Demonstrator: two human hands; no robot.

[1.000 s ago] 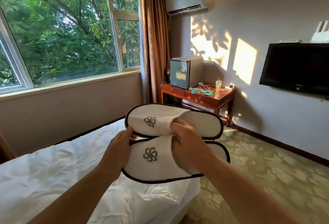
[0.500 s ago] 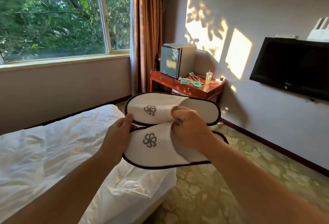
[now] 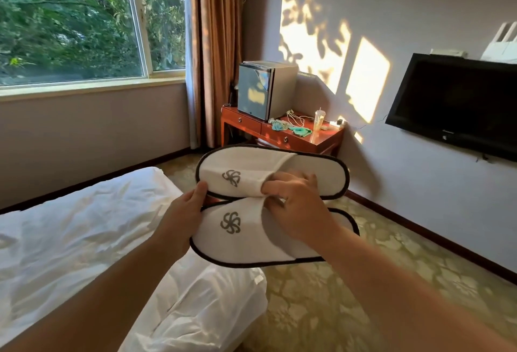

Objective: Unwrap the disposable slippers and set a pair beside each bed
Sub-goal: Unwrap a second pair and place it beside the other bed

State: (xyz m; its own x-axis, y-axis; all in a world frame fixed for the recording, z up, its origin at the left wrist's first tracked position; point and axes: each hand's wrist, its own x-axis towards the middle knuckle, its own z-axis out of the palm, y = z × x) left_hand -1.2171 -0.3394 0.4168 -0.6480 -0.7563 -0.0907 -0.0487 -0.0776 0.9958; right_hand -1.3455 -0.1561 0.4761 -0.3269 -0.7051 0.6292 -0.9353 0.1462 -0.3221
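Observation:
I hold a pair of white slippers with dark trim and grey pinwheel logos in the air over the bed's foot corner. The upper slipper (image 3: 313,175) lies just above the lower slipper (image 3: 240,242), toes pointing left. My left hand (image 3: 181,217) grips the toe ends where the two meet, thumb on top. My right hand (image 3: 296,209) pinches the strap edges of both slippers, fingers tucked into the openings. No wrapper shows on them. The bed (image 3: 84,234) with its white sheet lies below and to the left.
A red wooden desk (image 3: 282,139) with a mini fridge (image 3: 265,88), a cup and cables stands in the corner ahead. A wall-mounted TV (image 3: 453,102) hangs at right. Patterned green carpet (image 3: 349,295) runs right of the bed. Window and brown curtain are at the back.
The view has shifted to the right along the bed, so more carpet and less mattress lie under the slippers. My right hand's fingers have worked further into the strap openings.

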